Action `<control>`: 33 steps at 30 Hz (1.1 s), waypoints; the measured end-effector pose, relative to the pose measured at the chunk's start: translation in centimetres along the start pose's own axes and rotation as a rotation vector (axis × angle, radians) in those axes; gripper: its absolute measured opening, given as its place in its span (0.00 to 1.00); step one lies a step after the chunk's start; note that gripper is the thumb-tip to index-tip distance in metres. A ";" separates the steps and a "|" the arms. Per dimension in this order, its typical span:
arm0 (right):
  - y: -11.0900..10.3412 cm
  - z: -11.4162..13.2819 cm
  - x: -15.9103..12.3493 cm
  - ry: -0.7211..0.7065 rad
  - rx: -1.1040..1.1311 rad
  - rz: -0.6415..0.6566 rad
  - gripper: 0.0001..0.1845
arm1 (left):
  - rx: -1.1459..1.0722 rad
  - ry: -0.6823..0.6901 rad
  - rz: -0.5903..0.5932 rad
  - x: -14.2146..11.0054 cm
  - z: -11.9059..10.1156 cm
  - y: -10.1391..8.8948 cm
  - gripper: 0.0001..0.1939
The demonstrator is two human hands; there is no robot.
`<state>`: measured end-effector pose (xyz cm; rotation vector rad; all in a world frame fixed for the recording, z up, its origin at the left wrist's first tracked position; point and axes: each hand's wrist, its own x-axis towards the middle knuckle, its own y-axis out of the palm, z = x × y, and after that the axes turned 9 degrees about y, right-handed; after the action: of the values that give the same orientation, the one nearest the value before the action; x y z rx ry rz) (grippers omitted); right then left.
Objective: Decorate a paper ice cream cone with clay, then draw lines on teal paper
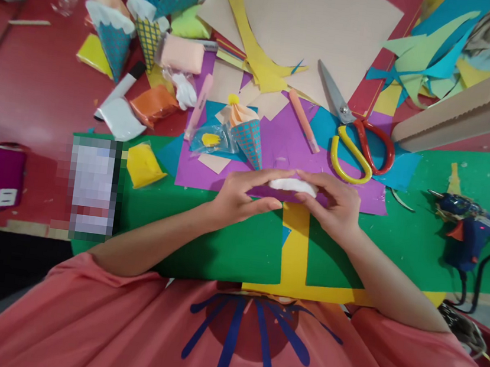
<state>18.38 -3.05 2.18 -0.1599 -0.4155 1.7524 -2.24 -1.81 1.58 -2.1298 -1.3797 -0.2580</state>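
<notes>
A white strip of soft modelling clay (293,185) is stretched between my two hands above the green sheet. My left hand (247,196) touches its left end with the fingers, the thumb held apart below. The right end is pinched between thumb and fingers of my right hand (334,205). Just beyond my hands lies a small paper ice cream cone (249,136) with a blue checked wrap, a peach top and a yellow ball. Beside it is a clear packet (211,139) with a bit of yellow clay.
Scissors (344,109) with red and yellow handles lie beyond my right hand. A blue glue gun (473,235) rests at the right. Clay packets, such as an orange one (154,105), and finished cones (111,27) fill the back left. A phone-like pixelated rectangle (92,188) lies left.
</notes>
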 end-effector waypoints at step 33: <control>0.0 -0.3 0.3 0.011 -0.066 0.033 0.09 | 0.163 0.191 -0.040 0.0 1.0 0.1 0.13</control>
<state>18.39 -2.66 1.96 -0.2242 -0.4652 1.7700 -2.34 -1.31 0.77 -1.8947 -1.2880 -0.3434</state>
